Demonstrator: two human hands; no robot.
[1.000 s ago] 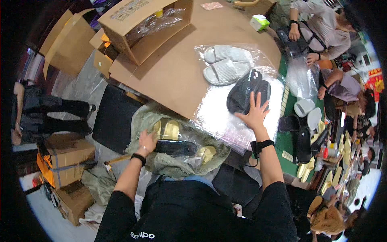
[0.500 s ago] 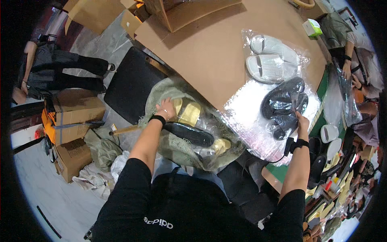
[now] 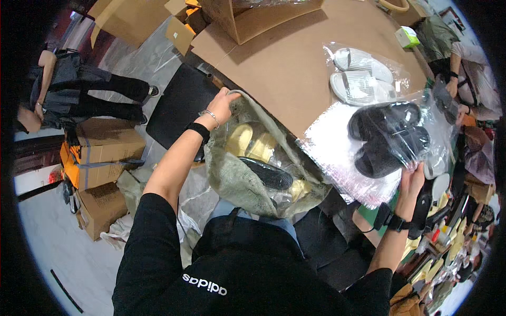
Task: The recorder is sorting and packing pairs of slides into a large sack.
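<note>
Both hands had moved since a moment before: my left hand [image 3: 221,109] had gone from the yellow slippers [image 3: 261,148] to the edge of the green sack [image 3: 232,181], and my right hand [image 3: 411,183] had slid down to the low end of the clear bag [image 3: 436,134]. The black slippers [image 3: 382,118] inside that bag had turned too, and now they lay side by side.

My left fingers were curled tight on the sack's edge, near the middle of the frame, and held it up. My right thumb and fingers pinched the plastic, right of the middle. The bag rested partly on a shiny silver sheet [image 3: 328,138] on the brown table [image 3: 284,79].

Down in the sack, the yellow slippers were already in, and so was a black slipper [image 3: 268,175], with some clear plastic around them. I could not tell how many more were under those. So some were done, I think. The black ones in my right hand's bag were not in the sack yet. Just above them, at the upper right, white slippers [image 3: 360,87] in clear plastic were also out on the table, and no hand of mine was on those.
</note>
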